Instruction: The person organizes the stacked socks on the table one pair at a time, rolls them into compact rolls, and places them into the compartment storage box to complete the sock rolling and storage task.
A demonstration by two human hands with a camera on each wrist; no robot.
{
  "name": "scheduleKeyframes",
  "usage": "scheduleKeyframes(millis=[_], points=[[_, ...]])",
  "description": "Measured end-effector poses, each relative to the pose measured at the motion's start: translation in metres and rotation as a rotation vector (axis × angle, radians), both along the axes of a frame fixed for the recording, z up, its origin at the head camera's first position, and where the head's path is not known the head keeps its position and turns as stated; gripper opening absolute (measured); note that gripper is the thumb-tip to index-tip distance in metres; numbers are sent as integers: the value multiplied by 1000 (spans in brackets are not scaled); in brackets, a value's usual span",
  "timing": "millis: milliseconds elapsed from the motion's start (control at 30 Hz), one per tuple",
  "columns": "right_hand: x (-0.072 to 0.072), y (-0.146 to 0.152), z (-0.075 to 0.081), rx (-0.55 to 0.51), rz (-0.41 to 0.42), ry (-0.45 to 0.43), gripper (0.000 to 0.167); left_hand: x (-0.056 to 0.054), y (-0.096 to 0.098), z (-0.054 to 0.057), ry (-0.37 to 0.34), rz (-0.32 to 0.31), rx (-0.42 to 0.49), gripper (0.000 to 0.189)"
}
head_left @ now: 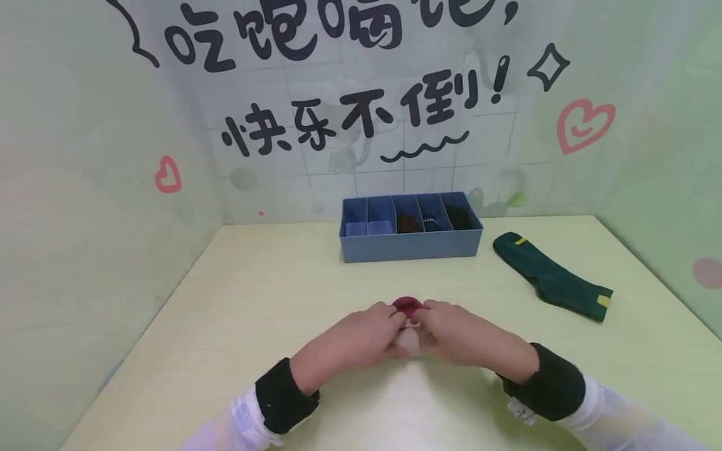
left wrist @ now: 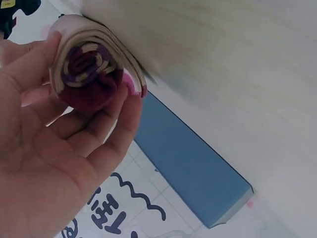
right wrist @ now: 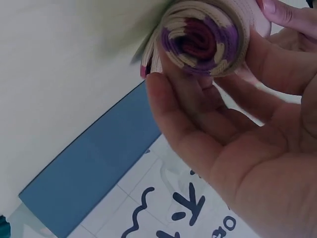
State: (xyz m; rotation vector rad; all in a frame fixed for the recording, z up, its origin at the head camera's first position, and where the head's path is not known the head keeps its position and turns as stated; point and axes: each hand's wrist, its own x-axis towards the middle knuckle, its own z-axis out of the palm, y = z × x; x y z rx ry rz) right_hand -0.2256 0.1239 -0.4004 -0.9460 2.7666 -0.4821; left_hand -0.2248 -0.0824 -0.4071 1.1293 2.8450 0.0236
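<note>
A cream sock with magenta and purple parts is rolled into a thick coil over the middle of the table. My left hand grips its left end, thumb on one side and fingers curled round the other. At the right end my right hand holds the roll the same way. Spiral layers of the sock show at the left end in the left wrist view. In the right wrist view the other coiled end of the sock shows purple patches. A magenta flap sticks out beyond the fingertips.
Behind the hands stands a blue divided box; some compartments hold dark and brown rolled items. To the right a dark green sock with yellow marks lies flat on the pale table. A printed curtain hangs behind.
</note>
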Motion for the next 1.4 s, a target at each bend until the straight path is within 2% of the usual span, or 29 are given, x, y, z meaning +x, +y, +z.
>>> scheduleKeyframes(millis=[67, 133, 200, 267, 433, 500, 567, 667, 733, 800, 933, 1033, 1133, 1233, 1400], points=[[1, -2, 1, 4, -31, 20, 21, 0, 0, 1, -10, 16, 23, 36], [3, -4, 1, 48, -21, 88, 22, -1, 0, 2, -44, 29, 47, 28], [8, -6, 1, 114, 18, 178, 20, -2, 0, 2, -88, 46, 72, 24], [13, -6, 1, 181, 95, 317, 21, -2, -1, 3, -132, 56, 100, 22], [24, -7, -1, 341, 251, 648, 35, -2, -4, 6, -189, 76, 148, 27], [25, -9, -3, 383, 278, 717, 38, -2, -6, 7, -193, 86, 151, 30], [23, -10, -6, 370, 287, 728, 36, -2, -9, 9, -228, 99, 159, 32], [17, -10, -7, 266, 274, 599, 28, -6, -14, 11, -362, 122, 191, 35], [12, -10, -7, 181, 247, 439, 25, -7, -17, 12, -453, 150, 223, 30], [7, -8, -6, 98, 205, 248, 23, -8, -18, 14, -506, 186, 249, 26], [-3, -3, -6, -59, 132, -108, 15, -4, -15, 14, -497, 239, 251, 24], [-10, 2, -8, -140, 96, -303, 7, 0, -11, 13, -462, 250, 211, 22], [-14, 5, -11, -178, 67, -428, 15, 3, -10, 13, -438, 235, 174, 26], [-17, 7, -12, -208, 28, -503, 18, 6, -9, 12, -425, 198, 162, 36], [-19, 9, -10, -226, -24, -557, 15, 7, -7, 11, -376, 171, 155, 38]])
